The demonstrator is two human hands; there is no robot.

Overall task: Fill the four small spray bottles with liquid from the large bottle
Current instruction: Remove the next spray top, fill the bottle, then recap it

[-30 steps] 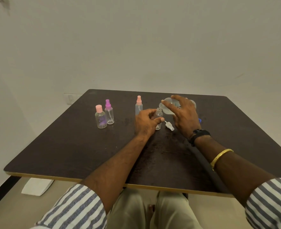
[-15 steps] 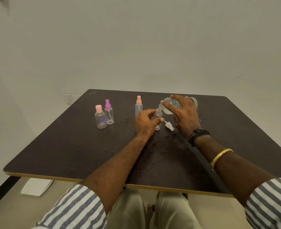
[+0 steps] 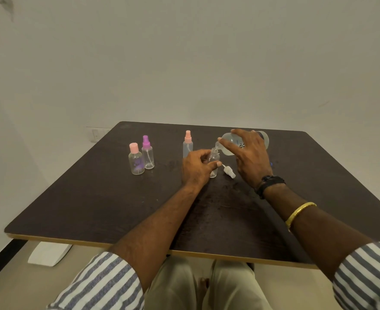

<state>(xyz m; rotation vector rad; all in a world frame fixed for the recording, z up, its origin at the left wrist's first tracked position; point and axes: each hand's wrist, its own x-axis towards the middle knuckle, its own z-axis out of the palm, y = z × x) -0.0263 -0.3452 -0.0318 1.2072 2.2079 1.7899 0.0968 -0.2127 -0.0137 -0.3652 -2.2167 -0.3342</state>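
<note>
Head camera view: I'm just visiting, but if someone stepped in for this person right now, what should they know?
Left hand grips the small clear uncapped bottle, upright on the dark brown table.
Right hand holds the large clear plastic bottle tipped, its mouth at that bottle's opening.
The white spray head lies on the table beside it.
Standing capped to the left: peach-topped spray bottle, purple-topped spray bottle, pink-capped bottle; fill levels unreadable.
Left to do: finish this pour, refit the spray head, check the others.

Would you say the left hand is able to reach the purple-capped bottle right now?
Probably yes: nothing stands before the purple-capped bottle, but the left hand must first release the open bottle.
</note>
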